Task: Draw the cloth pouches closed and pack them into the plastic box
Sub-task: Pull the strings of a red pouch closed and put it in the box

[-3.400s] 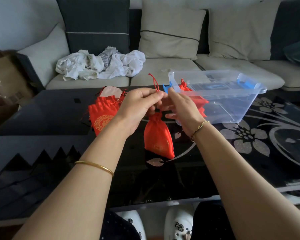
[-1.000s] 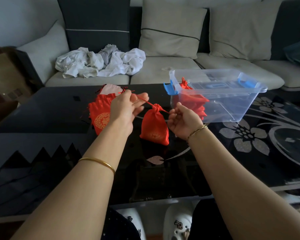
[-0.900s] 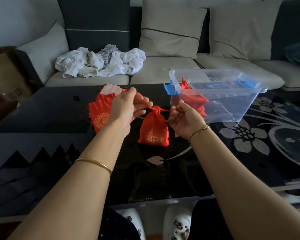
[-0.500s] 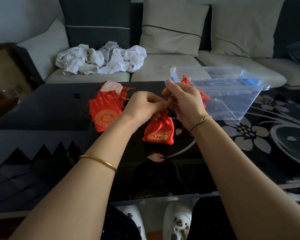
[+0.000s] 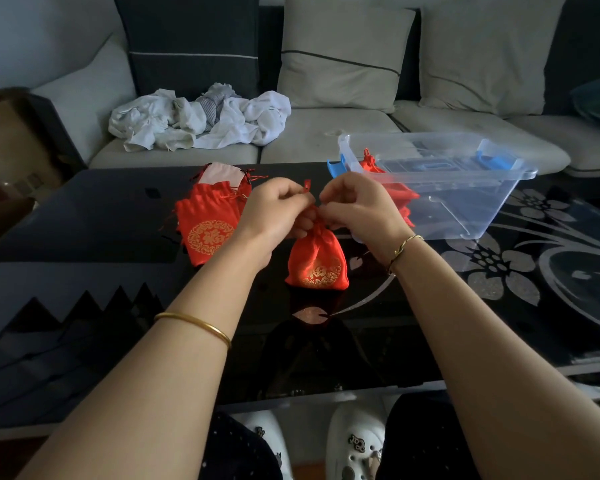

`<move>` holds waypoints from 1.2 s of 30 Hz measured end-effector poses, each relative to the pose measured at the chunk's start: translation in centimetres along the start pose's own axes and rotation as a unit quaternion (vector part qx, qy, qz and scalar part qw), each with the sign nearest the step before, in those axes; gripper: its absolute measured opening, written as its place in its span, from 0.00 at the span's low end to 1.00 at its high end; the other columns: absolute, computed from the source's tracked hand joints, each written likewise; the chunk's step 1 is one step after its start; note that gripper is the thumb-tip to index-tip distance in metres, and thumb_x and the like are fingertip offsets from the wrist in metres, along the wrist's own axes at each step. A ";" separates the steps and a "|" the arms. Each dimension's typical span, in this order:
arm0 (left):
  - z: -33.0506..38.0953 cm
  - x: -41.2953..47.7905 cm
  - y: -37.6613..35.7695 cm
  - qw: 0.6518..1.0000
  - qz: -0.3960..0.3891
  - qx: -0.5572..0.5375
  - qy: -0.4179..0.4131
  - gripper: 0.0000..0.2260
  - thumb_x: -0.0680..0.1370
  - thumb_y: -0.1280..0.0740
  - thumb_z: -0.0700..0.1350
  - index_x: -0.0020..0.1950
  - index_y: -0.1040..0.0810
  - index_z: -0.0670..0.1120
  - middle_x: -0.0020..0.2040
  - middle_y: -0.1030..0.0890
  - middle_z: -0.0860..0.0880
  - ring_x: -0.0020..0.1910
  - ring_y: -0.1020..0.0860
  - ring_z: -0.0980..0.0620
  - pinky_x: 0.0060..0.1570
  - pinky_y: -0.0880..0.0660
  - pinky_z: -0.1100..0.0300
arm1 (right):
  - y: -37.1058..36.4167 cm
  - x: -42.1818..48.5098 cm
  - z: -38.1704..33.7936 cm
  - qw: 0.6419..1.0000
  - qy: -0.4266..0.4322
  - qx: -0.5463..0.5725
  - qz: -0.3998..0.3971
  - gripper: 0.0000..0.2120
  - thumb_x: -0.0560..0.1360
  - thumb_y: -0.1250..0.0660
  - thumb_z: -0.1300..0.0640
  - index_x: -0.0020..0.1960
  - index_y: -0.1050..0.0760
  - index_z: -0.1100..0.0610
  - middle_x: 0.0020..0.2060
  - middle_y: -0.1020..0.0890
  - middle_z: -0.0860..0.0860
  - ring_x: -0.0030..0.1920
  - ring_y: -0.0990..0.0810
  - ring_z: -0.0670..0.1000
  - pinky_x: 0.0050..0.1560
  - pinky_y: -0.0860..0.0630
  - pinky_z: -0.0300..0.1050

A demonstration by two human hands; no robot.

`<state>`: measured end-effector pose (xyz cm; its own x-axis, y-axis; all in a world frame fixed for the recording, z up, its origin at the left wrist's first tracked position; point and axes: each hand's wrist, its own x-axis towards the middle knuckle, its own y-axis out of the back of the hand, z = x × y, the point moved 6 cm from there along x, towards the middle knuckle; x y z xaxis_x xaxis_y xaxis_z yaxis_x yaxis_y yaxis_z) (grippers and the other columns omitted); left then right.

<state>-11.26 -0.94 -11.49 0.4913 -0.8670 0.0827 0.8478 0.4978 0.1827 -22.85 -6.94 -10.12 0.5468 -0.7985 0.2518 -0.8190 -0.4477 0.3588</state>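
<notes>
Both your hands are at frame centre, nearly touching, working the neck of one red pouch (image 5: pixel 317 261).

- Left hand (image 5: pixel 274 209): fingers curled, thumb and forefinger pinching the drawstring (image 5: pixel 307 184). A short red end sticks up above the thumb.
- Right hand (image 5: pixel 357 206): fingers curled, fingertips pinching the same cord right at the pouch neck. Can't tell exactly how the cord runs between the two hands; the fingers hide it.
- The pouch hangs just below your hands with its neck gathered tight and the gold print facing you. Its bottom edge is at or just above the black glass table (image 5: pixel 84 220); contact isn't clear.
- Stack of pouches (image 5: pixel 207 230): left of centre, lying flat on the table beside your left wrist, tops ungathered. One at the back shows a pale lining.
- Plastic box (image 5: pixel 482 209): clear, with blue latches, on the table right of centre, just behind your right hand, lid off. Packed pouches (image 5: pixel 370 165) show red through its left wall.
- Gold bangle (image 5: pixel 194 323) on your left forearm, thin bracelet (image 5: pixel 404 245) on the right wrist.
- White clothes (image 5: pixel 201 121) are heaped on the sofa (image 5: pixel 326 133) at upper left. White clogs (image 5: pixel 355 441) at bottom centre, under the table edge.
</notes>
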 end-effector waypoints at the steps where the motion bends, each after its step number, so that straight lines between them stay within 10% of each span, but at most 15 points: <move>1: -0.1 0.0 0.1 1.000 0.007 -0.002 0.004 0.07 0.78 0.36 0.39 0.40 0.24 0.45 0.32 0.21 0.48 0.27 0.24 0.57 0.30 0.26 0.63 | -0.1 -0.1 -0.1 0.999 0.021 -0.030 -0.001 0.06 0.69 0.32 0.69 0.45 0.24 0.61 0.36 0.20 0.52 0.38 0.22 0.50 0.44 0.22 0.47; 14: 0.5 -0.2 1.1 0.998 0.063 -0.025 0.013 0.08 0.75 0.37 0.33 0.39 0.23 0.43 0.32 0.21 0.45 0.30 0.23 0.50 0.32 0.25 0.60 | -1.1 -0.1 -1.7 0.952 0.162 -0.257 0.047 0.06 0.71 0.33 0.62 0.45 0.18 0.60 0.42 0.19 0.53 0.42 0.25 0.48 0.43 0.32 0.36; 20: 1.9 -0.5 0.9 0.990 0.073 0.088 -0.082 0.13 0.70 0.32 0.35 0.49 0.29 0.48 0.51 0.25 0.48 0.45 0.24 0.55 0.45 0.27 0.65 | -0.2 0.3 0.6 0.991 0.014 -0.113 0.070 0.06 0.73 0.33 0.60 0.44 0.18 0.62 0.41 0.16 0.54 0.43 0.19 0.52 0.48 0.22 0.48; 25: 2.5 -0.8 -0.1 0.939 0.076 0.276 -0.191 0.05 0.71 0.29 0.39 0.41 0.21 0.49 0.50 0.27 0.47 0.46 0.26 0.53 0.41 0.34 0.75 | 0.0 0.1 2.0 0.995 -0.077 0.031 0.061 0.05 0.73 0.32 0.62 0.39 0.19 0.59 0.31 0.21 0.50 0.30 0.26 0.44 0.36 0.25 0.40; 36: 2.1 -0.5 -0.5 0.926 0.075 0.307 -0.208 0.03 0.73 0.28 0.42 0.45 0.18 0.46 0.51 0.30 0.50 0.48 0.27 0.55 0.51 0.31 0.66 | -0.8 -0.1 2.8 0.969 -0.144 0.199 -0.031 0.05 0.76 0.36 0.63 0.43 0.22 0.61 0.32 0.28 0.52 0.32 0.32 0.46 0.37 0.31 0.38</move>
<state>-12.36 -0.77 -9.53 0.3667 -0.7856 0.4983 0.4400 0.6184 0.6512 -22.72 -7.63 -12.90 0.5729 -0.8187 -0.0399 -0.8196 -0.5724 -0.0249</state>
